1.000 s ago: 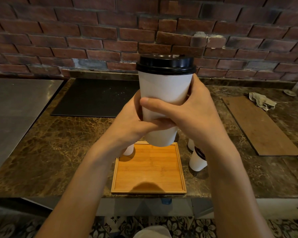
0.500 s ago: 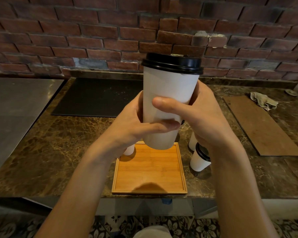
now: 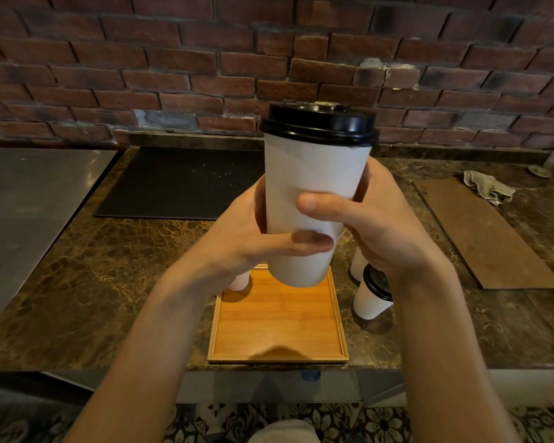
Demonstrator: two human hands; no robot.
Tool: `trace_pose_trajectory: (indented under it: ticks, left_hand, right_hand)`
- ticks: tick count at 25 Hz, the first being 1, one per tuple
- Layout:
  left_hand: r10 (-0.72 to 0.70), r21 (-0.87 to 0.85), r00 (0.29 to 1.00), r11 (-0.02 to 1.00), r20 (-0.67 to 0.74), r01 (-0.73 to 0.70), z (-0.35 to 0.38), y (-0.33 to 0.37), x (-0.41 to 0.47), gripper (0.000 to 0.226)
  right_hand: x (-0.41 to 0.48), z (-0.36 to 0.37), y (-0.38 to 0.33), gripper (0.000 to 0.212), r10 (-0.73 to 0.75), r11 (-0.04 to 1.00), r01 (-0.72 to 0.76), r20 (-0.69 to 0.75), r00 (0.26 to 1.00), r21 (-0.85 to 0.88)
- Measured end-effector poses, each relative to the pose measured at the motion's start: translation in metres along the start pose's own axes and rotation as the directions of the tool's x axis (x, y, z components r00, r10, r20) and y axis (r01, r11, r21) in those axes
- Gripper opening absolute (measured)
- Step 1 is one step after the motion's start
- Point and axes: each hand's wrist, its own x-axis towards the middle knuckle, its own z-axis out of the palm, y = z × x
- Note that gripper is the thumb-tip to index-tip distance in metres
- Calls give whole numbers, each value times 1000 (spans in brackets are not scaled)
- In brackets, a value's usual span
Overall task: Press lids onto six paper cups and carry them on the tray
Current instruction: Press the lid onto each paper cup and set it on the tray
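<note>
Fingers (image 3: 365, 183) curled tight, we grip the paper cup (image 3: 314, 177) with both hands: left hand (image 3: 237, 238) low on its left side with the thumb across the front, right hand (image 3: 384, 225) higher, thumb just above. Its black lid (image 3: 320, 123) sits above every finger. We hold it upright in the air over the wooden tray (image 3: 279, 321), far edge. Another lidded cup (image 3: 371, 298) stands just right of the tray.

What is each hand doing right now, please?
Left hand: gripping the lower part of the cup, held up above the tray.
Right hand: gripping the same cup, thumb across its front.
</note>
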Motion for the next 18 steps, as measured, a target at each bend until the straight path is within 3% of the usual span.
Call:
trace_pose_trajectory:
  ticks: [18]
  left_hand:
    - [4,10,1000,1000,5,-4,-1,0,0,64]
  right_hand:
    - [-3,-3,-7,57,40,998,-37,50,998,-60]
